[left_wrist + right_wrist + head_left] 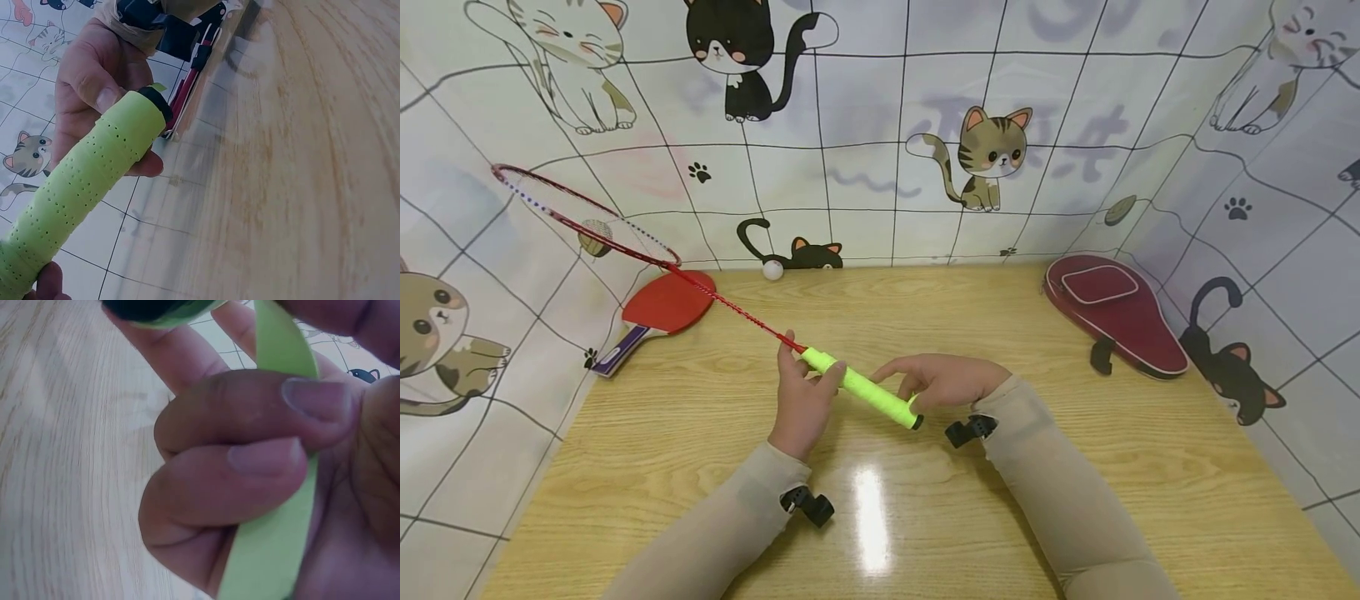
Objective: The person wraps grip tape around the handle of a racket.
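Observation:
A red badminton racket [747,315] is tilted up over the wooden table, its head toward the back left. Bright yellow-green perforated grip tape [81,178] wraps its handle. My left hand [803,404] holds the handle near its upper end, thumb on top. At the black butt end [917,422] is my right hand [951,380], its fingers curled around a loose strip of the tape [269,556]. In the right wrist view the strip runs between those curled fingers and the palm. The left wrist view shows the right thumb [100,87] beside the butt.
A red table tennis bat [672,304] lies at the back left, and a small white ball [772,270] sits at the table's back edge. On the right lies a dark red bat case [1105,308]. Cat-patterned sheeting [865,108] encloses the table [760,542].

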`<state>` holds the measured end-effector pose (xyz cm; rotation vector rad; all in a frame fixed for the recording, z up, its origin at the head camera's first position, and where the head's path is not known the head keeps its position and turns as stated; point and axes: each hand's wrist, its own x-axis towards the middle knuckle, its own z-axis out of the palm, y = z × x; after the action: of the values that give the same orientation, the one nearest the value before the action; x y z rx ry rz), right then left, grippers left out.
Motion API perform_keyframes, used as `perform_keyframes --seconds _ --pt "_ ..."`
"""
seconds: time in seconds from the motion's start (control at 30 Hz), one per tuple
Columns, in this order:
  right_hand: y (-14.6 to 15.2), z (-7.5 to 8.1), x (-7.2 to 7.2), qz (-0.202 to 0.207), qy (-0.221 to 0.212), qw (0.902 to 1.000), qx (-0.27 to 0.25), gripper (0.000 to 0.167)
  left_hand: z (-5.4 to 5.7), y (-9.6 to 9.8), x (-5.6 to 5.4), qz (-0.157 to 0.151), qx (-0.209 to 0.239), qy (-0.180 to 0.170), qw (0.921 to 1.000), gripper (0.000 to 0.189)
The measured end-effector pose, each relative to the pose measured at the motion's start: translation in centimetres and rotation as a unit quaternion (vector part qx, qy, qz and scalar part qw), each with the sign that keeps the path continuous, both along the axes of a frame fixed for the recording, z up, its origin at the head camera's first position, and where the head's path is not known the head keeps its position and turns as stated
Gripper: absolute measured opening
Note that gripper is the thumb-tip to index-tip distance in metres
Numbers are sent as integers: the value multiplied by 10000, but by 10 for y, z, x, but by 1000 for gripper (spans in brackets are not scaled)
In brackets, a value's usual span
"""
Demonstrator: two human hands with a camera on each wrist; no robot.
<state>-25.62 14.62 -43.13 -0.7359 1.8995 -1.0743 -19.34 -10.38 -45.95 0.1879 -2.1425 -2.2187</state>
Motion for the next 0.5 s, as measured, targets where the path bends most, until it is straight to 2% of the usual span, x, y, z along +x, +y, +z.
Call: perform_keyframes --seconds 0.5 --pt "0 -1 -3 29 175 9998 -79 67 -1 0 -2 24 321 85 9994 93"
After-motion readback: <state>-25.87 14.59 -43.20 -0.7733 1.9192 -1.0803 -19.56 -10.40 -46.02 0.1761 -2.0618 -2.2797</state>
